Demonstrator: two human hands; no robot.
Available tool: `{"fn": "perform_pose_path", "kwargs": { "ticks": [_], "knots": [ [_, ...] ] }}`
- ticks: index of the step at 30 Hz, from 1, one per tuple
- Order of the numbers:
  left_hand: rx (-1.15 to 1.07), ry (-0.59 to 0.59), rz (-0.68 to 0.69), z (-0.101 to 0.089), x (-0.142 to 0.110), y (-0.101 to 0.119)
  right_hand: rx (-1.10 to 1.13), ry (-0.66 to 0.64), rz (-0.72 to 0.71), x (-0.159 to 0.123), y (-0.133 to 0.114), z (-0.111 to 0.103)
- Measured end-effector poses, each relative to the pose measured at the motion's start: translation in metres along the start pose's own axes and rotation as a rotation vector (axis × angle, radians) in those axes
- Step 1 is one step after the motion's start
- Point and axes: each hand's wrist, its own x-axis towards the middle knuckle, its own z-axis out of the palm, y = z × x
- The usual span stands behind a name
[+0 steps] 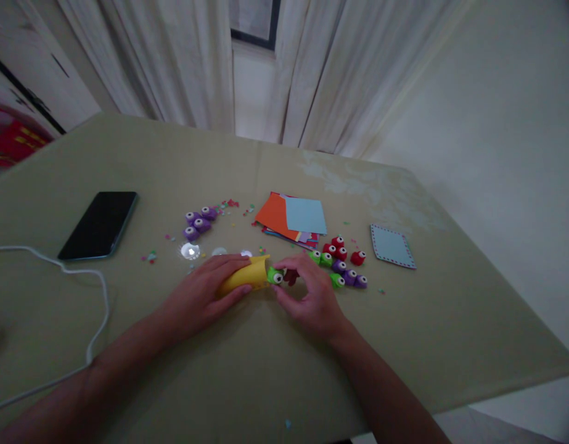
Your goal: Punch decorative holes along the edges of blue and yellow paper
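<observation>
A sheet of yellow paper (pixel 245 275) is bent into a curve under my left hand (pixel 214 287), whose fingers and thumb grip it from both sides. At the paper's right edge sits a small green paper punch (pixel 275 276) with one round eye. My right hand (pixel 307 290) holds this punch between thumb and fingers. Something dark red shows behind the punch, partly hidden by my right fingers. Just right of that hand stand more punches: green ones (pixel 337 280), red ones (pixel 341 253) and purple ones (pixel 350 277).
Further purple punches (pixel 199 224) stand left of centre among scattered paper bits (pixel 229 203). Coloured paper sheets (pixel 306 214) lie stacked behind my hands. A light blue card (pixel 392 246) with holes along its edges lies right. At left are a dark phone (pixel 99 225) and a white cable (pixel 102 296).
</observation>
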Motion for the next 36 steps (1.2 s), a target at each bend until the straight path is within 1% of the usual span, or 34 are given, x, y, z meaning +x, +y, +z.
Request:
{"fn": "perform_pose_path", "kwargs": {
  "ticks": [9, 15, 20, 26, 36],
  "knots": [
    [0.0, 0.01, 0.008, 0.0001, -0.0004, -0.0006, 0.035, -0.021, -0.054, 0.0004, 0.0003, -0.0005],
    [-0.01, 0.012, 0.017, 0.0018, -0.0004, -0.0035, 0.047, -0.003, -0.111, 0.0002, 0.0029, 0.0007],
    [-0.011, 0.01, 0.017, 0.0008, -0.0001, -0.0019, 0.039, -0.002, -0.106, 0.0, 0.0021, 0.0005],
    [0.002, 0.011, 0.028, -0.0002, -0.0002, -0.0007, 0.037, -0.058, -0.076, -0.0013, 0.0042, 0.0005],
    [0.009, 0.021, 0.028, 0.0, 0.0006, -0.001, 0.027, -0.083, -0.087, -0.002, 0.0041, -0.0001]
  ]
}}
